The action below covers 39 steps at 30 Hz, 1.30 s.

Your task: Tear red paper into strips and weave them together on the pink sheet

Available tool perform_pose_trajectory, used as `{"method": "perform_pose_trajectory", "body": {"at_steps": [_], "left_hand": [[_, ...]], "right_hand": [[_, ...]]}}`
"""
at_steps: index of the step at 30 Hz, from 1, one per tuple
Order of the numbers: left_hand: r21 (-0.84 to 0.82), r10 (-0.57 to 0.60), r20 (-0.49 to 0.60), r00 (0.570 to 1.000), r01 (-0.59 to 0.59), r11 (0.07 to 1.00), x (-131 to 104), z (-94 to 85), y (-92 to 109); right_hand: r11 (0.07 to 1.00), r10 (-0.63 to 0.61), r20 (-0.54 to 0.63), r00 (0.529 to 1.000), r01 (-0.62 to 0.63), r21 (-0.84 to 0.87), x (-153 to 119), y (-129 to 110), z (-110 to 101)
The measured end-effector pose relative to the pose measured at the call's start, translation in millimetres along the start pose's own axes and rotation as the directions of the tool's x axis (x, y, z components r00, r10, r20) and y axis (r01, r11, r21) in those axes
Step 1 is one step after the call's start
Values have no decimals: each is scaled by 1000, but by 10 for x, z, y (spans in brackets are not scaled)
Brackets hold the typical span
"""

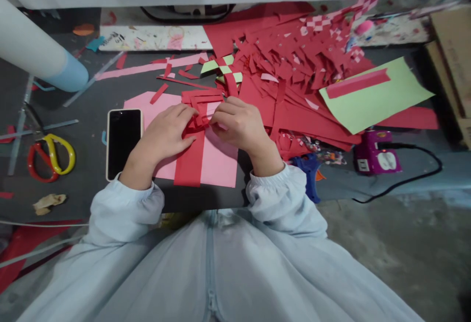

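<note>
Dark table, with pink paper [221,165] lying on it in front of me. A wide red paper strip [188,165] runs down over the pink sheet, and narrower red strips [202,97] cross at its upper end. My left hand [162,128] rests on these papers, thumb spread away from the fingers, fingertips touching the crossed strips. Opposite it, my right hand [239,123] has its thumb and fingers pinched together at the strips' right side, on what looks like a red paper strip. The exact grip is partly hidden by the fingers.
Left of the paper lie a phone [124,143] and scissors [51,158]. Red paper scraps [290,62] are heaped at the back right, beside green paper [375,101]. A blue glue gun [309,172] and a purple corded box [377,153] lie to the right. A white-blue cylinder [47,47] juts in.
</note>
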<state>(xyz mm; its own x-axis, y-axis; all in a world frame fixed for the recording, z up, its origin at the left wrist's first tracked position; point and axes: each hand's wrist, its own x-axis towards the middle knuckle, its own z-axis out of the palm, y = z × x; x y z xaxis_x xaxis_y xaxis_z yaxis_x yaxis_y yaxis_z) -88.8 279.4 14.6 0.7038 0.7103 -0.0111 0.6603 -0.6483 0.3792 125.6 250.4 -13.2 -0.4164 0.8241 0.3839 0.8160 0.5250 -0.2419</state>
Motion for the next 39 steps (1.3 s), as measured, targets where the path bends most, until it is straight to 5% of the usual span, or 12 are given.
{"method": "perform_pose_trajectory", "body": {"at_steps": [10,17,31,39], "left_hand": [[22,-10,-6,1000,10,1000,23,42,18],[-22,-33,-10,999,33,999,1,18,-8],[28,8,-100,995,-5,1000,14,-10,-32],[108,29,-61,998,-23,994,19,-17,-31]], "right_hand": [[994,-109,-34,993,108,-13,-1,28,49],[998,-62,69,996,64,-16,-7,-16,70],[999,-9,68,998,12,-47,37,-14,83],[1000,-21,47,999,22,-13,13,-4,118]]}}
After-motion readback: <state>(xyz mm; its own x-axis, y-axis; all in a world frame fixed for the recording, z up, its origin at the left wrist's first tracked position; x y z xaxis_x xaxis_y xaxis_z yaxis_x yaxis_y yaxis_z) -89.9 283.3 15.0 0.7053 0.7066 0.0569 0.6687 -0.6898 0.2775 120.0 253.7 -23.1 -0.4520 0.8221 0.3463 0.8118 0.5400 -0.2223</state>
